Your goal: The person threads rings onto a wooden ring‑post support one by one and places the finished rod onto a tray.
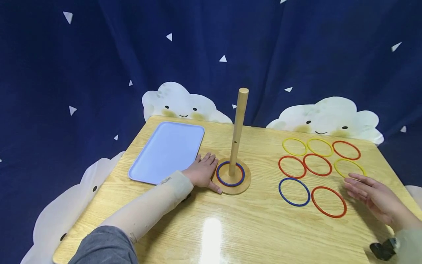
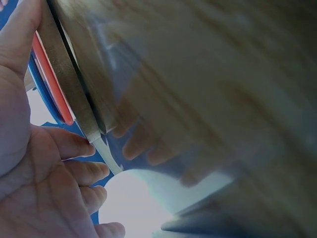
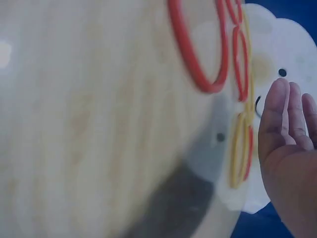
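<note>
Fingers point(image 2: 85, 171) of the left hand point(image 1: 201, 172) lie spread, gripping nothing, at the base point(image 1: 236, 189) of the wooden ring stand point(image 1: 233, 157); an uneven push from them could slide or tip it. Its post point(image 1: 240, 117), the long axis, points upward from the worktop point(image 1: 257, 231). Further right, loose rings point(image 1: 304, 166) lie flat beside the right hand point(image 1: 377, 200), whose fingers extend, holding nothing.

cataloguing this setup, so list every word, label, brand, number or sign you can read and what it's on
No text can be read with certainty.
Small dark lettering near the cuff of the beige left sleeve: too small and blurred to read.
Light blue rectangular tray, upright round wooden peg, thin red, yellow and blue rings: no text visible.
Dark blue curtain: no text visible, only white triangles and smiling clouds.
</note>
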A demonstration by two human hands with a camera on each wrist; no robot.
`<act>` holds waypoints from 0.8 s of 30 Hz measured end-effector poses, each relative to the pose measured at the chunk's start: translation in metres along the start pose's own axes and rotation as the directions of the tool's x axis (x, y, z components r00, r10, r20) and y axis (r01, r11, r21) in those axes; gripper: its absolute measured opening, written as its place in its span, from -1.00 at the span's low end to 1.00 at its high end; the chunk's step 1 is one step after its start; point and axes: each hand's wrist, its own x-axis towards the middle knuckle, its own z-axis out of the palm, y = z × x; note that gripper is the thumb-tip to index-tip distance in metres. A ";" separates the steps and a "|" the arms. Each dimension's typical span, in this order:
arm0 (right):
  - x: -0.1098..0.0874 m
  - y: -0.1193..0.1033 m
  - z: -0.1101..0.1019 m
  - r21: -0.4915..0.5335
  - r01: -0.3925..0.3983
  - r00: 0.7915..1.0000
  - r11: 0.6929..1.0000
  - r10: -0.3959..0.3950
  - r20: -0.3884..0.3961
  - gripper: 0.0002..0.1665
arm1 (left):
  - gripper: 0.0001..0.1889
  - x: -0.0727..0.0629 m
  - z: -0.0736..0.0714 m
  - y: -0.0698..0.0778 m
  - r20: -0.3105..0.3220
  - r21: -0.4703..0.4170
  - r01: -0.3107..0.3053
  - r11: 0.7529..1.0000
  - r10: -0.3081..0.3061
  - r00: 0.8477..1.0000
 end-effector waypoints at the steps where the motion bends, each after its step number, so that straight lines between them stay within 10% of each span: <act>1: -0.001 0.002 -0.002 -0.002 -0.014 1.000 1.000 0.014 -0.012 -0.51 | 0.34 0.000 0.000 0.000 -0.001 -0.001 0.003 1.000 -0.003 1.000; 14: -0.011 0.027 -0.013 -0.035 -0.063 0.991 0.997 0.058 -0.124 -0.52 | 0.33 -0.005 -0.003 0.000 -0.006 -0.012 0.003 1.000 -0.003 1.000; 24: -0.008 0.024 -0.005 -0.260 -0.110 0.981 0.959 0.064 -0.181 -0.73 | 0.33 -0.002 -0.001 0.002 -0.004 0.016 0.002 1.000 -0.002 1.000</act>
